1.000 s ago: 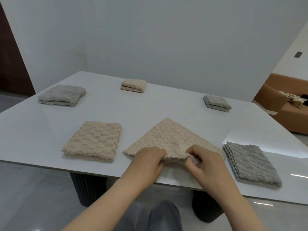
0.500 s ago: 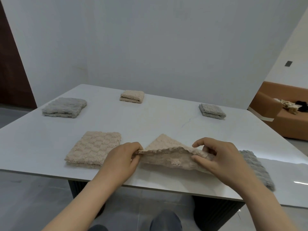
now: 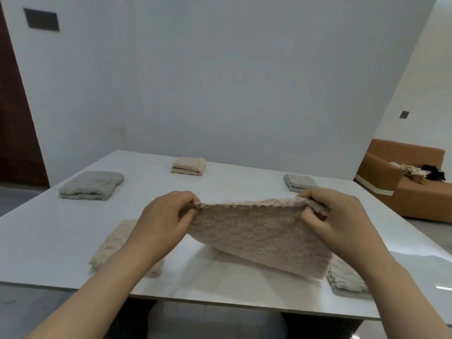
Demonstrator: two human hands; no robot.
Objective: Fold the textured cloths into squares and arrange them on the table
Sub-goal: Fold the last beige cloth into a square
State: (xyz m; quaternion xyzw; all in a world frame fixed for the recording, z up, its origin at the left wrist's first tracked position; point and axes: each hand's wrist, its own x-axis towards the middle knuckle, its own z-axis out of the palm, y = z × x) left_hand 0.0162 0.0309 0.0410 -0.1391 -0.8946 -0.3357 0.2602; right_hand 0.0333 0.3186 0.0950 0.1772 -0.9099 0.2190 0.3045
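A beige textured cloth (image 3: 256, 236) hangs above the white table (image 3: 49, 236), held up by its top edge. My left hand (image 3: 163, 221) pinches its left corner and my right hand (image 3: 340, 216) pinches its right corner. Its lower edge hangs just over the tabletop. A folded beige cloth (image 3: 112, 241) lies at the near left, partly behind my left forearm. A folded grey cloth (image 3: 347, 280) lies at the near right, half hidden by the raised cloth and my right arm.
Farther back lie a folded grey cloth (image 3: 91, 185) at the left, a small folded beige cloth (image 3: 188, 166) in the middle and a small grey one (image 3: 299, 182) at the right. An orange sofa (image 3: 396, 184) stands beyond the table's right side.
Both hands have lifted the beige cloth off the table and spread apart, so it now hangs from its top edge. The camera has tilted upward.
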